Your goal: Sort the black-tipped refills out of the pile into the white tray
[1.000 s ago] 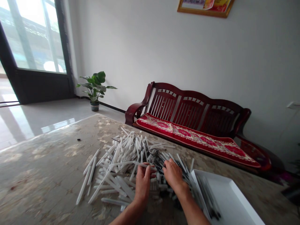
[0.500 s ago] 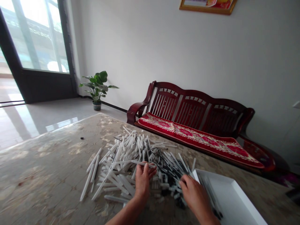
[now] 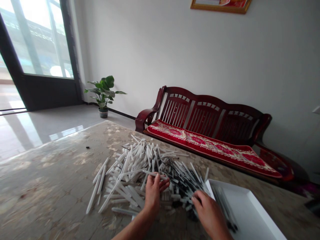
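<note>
A heap of white plastic tubes (image 3: 133,163), which look like pen barrels, lies on the table. My left hand (image 3: 153,193) is at its near right side, with a white tube (image 3: 149,173) between thumb and fingers. To the right spread thin dark-and-clear sticks (image 3: 183,178) and short translucent pieces with black parts (image 3: 186,200). Over these, my right hand (image 3: 208,210) is closed, thumb against forefinger; what it pinches, if anything, is too blurred to make out. Beside it stands a shallow white box (image 3: 252,213) with several slim, dark-tipped sticks (image 3: 226,210) along its left side.
A patterned cover lies on the table (image 3: 50,186). A few tubes (image 3: 97,186) lie apart at the heap's left. Behind the table is a dark red wooden bench (image 3: 200,110) with a red floral seat cover (image 3: 195,140). A potted plant (image 3: 103,93) stands near the glass door (image 3: 42,50).
My left fingers have shifted slightly to the right. My right hand has moved a little lower, staying by the dark pieces. The heap and box look the same.
</note>
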The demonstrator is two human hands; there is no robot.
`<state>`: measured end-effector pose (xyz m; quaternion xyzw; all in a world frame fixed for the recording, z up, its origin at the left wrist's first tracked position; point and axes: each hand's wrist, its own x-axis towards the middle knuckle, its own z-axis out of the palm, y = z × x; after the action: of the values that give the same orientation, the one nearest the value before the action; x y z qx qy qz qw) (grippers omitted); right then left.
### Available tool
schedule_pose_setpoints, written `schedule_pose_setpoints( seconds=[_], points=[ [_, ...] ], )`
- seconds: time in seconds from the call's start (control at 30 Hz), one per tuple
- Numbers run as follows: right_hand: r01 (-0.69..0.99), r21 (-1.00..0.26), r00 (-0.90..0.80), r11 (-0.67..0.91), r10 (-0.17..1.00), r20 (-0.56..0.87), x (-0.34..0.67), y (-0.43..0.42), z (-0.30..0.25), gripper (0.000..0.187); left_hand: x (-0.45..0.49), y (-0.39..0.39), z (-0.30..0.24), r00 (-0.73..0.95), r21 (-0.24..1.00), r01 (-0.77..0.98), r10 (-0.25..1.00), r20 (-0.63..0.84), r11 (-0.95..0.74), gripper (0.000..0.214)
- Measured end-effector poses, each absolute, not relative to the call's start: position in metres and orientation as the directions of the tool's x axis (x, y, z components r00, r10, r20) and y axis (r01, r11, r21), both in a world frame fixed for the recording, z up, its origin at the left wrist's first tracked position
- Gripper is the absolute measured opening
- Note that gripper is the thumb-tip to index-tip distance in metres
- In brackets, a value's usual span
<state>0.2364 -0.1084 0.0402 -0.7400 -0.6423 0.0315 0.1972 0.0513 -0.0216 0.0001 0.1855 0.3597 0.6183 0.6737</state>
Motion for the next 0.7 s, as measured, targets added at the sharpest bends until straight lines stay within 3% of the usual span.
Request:
schedule_pose_setpoints(
  seconds=[0.47, 0.7],
  points=[
    [0.930, -0.363, 0.149, -0.058, 0.962, 0.228, 0.236, -0.109, 0.036, 0.019, 0.052, -0.021, 0.000, -0.007, 0.667, -0.716, 0.954, -0.301, 0.206, 0.049],
    [0.874, -0.486, 0.147, -0.023, 0.965, 0.218, 0.228, -0.104, 0.052, 0.017, 0.057, -0.034, 0.008, 0.119, 0.761, -0.604, 0.971, -0.206, 0.235, 0.051]
  ],
)
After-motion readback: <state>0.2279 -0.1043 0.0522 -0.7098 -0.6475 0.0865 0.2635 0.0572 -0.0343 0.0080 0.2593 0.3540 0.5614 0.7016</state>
